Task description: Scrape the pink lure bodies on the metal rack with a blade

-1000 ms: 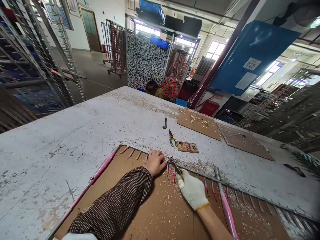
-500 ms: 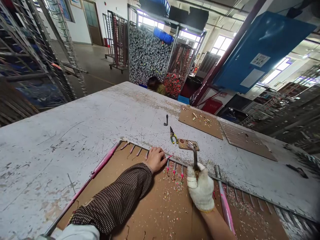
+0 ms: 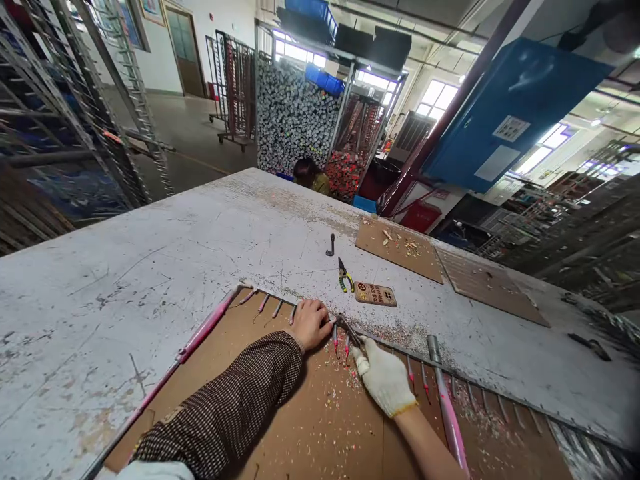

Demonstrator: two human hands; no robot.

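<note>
My left hand [image 3: 310,324], bare below a checked sleeve, is closed over the thin metal bar [image 3: 281,298] of a frame with pink-coated side tubes [image 3: 210,323]. Whether its fingers also pinch something small is hidden. My right hand [image 3: 383,373], in a white knitted glove, grips a small hammer [image 3: 349,329]. The hammer's head is down at the bar, just right of my left thumb. Short prongs with hooks, some with pink tips [image 3: 347,348], hang from the bar over brown cardboard [image 3: 320,427] strewn with coloured chips.
Beyond the bar lie yellow-black pliers [image 3: 345,276], a phone-shaped patterned case [image 3: 375,294] and a dark bent tool [image 3: 331,245]. Cardboard sheets [image 3: 400,250] lie on the white table [image 3: 200,247]. A person [image 3: 311,176] is behind the far edge. Metal racks [image 3: 100,100] stand at left.
My right hand has swung the hammer down and left, from raised upright to the bar beside my left hand. My left hand stays almost in place.
</note>
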